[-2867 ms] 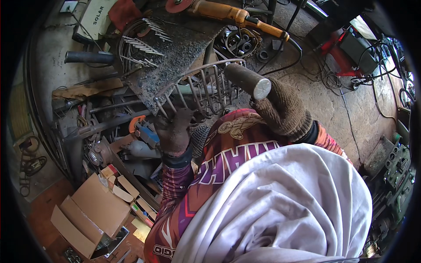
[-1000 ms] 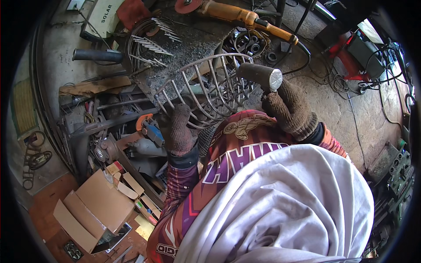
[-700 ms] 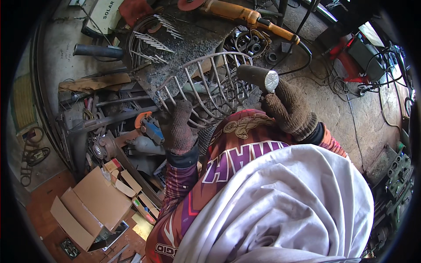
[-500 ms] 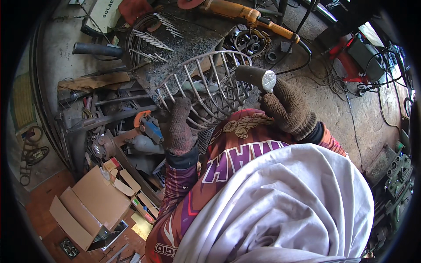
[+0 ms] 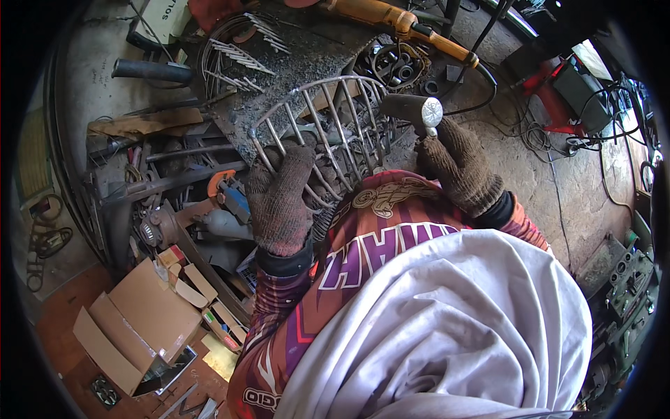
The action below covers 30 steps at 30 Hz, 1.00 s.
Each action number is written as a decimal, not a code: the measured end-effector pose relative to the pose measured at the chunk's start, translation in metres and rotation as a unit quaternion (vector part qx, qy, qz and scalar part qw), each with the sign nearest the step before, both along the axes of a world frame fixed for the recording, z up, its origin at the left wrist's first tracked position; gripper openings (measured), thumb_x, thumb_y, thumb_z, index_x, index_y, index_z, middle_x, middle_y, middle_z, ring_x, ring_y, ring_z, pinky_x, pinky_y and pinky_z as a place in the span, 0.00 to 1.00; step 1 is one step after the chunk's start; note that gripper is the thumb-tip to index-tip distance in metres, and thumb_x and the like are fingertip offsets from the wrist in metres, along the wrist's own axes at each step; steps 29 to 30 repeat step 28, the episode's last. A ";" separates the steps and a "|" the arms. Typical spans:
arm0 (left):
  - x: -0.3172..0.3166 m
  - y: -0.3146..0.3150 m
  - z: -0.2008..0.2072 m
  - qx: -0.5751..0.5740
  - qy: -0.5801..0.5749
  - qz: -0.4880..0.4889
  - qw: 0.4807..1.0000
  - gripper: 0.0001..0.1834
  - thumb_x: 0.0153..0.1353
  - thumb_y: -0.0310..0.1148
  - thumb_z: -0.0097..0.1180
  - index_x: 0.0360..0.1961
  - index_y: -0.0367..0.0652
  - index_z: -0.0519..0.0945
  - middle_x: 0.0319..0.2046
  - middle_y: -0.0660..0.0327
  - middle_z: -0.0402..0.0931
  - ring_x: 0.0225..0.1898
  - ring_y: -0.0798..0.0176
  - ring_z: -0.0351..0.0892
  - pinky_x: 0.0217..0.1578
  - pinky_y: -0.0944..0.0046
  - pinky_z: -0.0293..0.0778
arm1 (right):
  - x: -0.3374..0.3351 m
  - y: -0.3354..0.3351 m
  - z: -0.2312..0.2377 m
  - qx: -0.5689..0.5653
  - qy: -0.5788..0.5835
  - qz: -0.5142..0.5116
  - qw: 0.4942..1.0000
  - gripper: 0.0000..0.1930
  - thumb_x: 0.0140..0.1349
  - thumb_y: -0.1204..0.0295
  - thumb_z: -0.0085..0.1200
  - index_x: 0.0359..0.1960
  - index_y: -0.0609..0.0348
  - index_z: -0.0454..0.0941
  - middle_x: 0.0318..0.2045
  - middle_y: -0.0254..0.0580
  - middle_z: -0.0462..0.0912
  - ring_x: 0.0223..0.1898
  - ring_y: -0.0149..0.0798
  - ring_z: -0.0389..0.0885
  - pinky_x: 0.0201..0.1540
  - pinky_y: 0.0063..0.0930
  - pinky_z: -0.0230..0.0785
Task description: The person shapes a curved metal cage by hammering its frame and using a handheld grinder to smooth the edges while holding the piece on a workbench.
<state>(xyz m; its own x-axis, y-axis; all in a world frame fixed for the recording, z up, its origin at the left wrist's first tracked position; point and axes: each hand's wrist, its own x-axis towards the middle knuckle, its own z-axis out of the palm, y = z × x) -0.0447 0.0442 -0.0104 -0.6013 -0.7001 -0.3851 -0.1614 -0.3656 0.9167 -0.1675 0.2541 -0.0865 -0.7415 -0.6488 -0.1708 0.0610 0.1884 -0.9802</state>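
Observation:
A rack of curved metal bars point(image 5: 338, 126) stands in front of me, with a rounded rim along its far side. Wrapped round the bars at its near left end is my left hand point(image 5: 280, 202), in a brown knitted glove. My right hand point(image 5: 460, 167), gloved the same way, grips a hammer point(image 5: 405, 108) by its handle. The thick dark hammer head lies sideways next to the rack's right end, its shiny round face turned up toward me. Whether the head touches the rack I cannot tell.
Welding rods point(image 5: 241, 56) and a wire coil lie on the gritty metal bench top point(image 5: 307, 49). An orange angle grinder point(image 5: 398, 22) rests beyond. Scrap metal and a blue-and-orange tool point(image 5: 234, 201) crowd the left, above a cardboard box point(image 5: 150, 307). Cables trail across the right floor.
My left hand has turned and taken a fuller hold on the bars. The rack has shifted slightly left and tilted. The hammer has moved only a little to the right.

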 end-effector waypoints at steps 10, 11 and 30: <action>0.010 -0.008 -0.027 -0.178 0.005 -0.117 0.977 0.05 0.60 0.25 0.60 0.37 0.37 0.80 0.29 0.58 0.80 0.24 0.63 0.82 0.23 0.66 0.78 | 0.003 0.001 -0.004 0.025 0.091 -0.009 0.995 0.15 0.63 0.61 0.57 0.41 0.60 0.76 0.28 0.54 0.79 0.31 0.56 0.80 0.32 0.43 0.69; 0.011 -0.007 -0.030 -0.235 0.005 -0.133 0.963 0.05 0.60 0.25 0.60 0.37 0.37 0.80 0.29 0.59 0.80 0.24 0.65 0.82 0.24 0.67 0.78 | 0.003 0.001 -0.002 0.026 0.090 -0.004 0.996 0.15 0.63 0.61 0.57 0.42 0.60 0.76 0.28 0.54 0.79 0.31 0.56 0.80 0.32 0.43 0.69; 0.014 0.000 -0.033 -0.184 0.002 -0.165 0.969 0.08 0.58 0.27 0.65 0.37 0.36 0.80 0.34 0.58 0.83 0.35 0.65 0.82 0.40 0.65 0.78 | -0.002 -0.008 0.029 0.043 0.173 0.055 0.982 0.25 0.61 0.57 0.59 0.56 0.58 0.74 0.39 0.58 0.83 0.42 0.56 0.84 0.43 0.43 0.75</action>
